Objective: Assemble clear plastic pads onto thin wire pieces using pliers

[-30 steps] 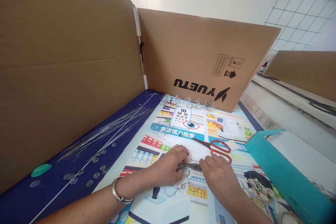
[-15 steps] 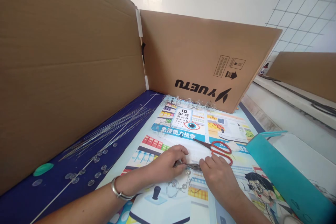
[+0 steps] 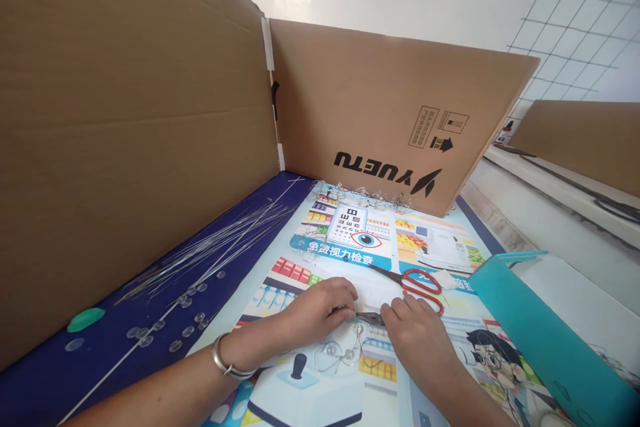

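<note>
My right hand (image 3: 415,327) is wrapped round a pair of dark pliers (image 3: 371,318), whose jaws point left. At the jaw tips the fingers of my left hand (image 3: 327,307) are pinched together on thin wire, mostly hidden by the fingers. Below the hands, looped wire with clear beads (image 3: 331,349) lies on the printed sheet. Scissors with red handles (image 3: 423,282) rest just beyond my right hand, beside a small white wad (image 3: 447,279).
Straight wires (image 3: 225,240) and loose clear discs (image 3: 187,331) lie on the blue cloth at left, near a green oval piece (image 3: 86,320). Cardboard panels (image 3: 370,93) stand behind and left. More beaded wire (image 3: 377,200) lies at the back; a teal folder (image 3: 545,327) is at right.
My left fingers have closed and turned slightly, covering the bit of metal that showed between them. The pliers and my right hand have barely moved.
</note>
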The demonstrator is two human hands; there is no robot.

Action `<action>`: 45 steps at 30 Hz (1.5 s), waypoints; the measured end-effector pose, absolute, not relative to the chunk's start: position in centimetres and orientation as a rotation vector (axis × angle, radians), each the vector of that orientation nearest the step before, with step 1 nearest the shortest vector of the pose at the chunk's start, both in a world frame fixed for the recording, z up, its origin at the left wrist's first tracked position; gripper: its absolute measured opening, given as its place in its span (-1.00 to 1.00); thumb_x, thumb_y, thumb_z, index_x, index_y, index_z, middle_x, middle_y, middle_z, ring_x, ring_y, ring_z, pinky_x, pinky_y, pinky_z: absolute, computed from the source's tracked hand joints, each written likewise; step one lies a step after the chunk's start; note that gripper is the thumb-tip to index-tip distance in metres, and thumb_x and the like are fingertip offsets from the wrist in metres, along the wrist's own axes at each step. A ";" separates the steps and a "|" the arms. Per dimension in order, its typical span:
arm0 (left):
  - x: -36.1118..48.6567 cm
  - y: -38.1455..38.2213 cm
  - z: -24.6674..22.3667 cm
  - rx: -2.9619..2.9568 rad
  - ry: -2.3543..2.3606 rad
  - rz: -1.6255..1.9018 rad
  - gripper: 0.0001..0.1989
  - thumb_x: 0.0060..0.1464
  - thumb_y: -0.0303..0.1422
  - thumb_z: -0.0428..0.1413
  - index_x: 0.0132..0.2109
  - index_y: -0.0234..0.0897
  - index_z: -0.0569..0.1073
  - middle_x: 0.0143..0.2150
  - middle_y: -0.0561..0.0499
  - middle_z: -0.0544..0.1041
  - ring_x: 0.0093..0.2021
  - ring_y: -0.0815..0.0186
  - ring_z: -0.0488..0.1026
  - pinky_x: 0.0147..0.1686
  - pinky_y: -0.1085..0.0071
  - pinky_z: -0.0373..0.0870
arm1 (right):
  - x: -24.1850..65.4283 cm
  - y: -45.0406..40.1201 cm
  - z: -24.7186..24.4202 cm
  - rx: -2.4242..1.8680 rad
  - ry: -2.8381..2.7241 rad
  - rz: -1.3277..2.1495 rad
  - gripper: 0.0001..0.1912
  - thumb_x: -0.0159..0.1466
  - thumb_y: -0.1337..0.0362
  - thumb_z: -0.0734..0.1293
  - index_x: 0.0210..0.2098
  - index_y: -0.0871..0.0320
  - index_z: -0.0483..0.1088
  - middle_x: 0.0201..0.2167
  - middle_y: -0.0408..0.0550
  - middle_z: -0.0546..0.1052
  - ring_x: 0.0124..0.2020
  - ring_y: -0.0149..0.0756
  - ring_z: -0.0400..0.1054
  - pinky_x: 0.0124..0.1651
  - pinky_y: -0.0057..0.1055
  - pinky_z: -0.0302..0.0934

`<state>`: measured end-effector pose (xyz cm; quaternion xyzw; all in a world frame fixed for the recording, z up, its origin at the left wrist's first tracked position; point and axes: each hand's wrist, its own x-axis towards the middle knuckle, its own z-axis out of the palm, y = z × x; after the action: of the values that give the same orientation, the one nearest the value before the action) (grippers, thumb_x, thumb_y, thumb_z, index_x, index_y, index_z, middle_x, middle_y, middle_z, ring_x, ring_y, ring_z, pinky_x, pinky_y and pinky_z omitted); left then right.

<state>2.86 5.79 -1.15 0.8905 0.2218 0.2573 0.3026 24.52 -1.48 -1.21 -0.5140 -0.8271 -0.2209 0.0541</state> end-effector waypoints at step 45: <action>2.1 5.4 0.1 2.548 0.664 0.604 -0.86 0.17 -0.50 -0.14 -0.31 -0.26 0.27 -0.33 0.01 0.34 -0.27 0.29 0.24 -0.21 0.34 0.20 | 23.5 -2.4 0.4 -1.491 -2.670 -0.484 -0.79 0.04 0.52 0.32 -0.43 0.11 0.28 -0.47 -0.15 0.32 -0.39 -0.28 0.12 -0.30 -0.33 -0.09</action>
<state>2.14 5.44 0.13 0.9205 0.2398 0.2183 0.2181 23.46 -2.39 0.43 -0.4815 -0.8622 -0.1561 0.0225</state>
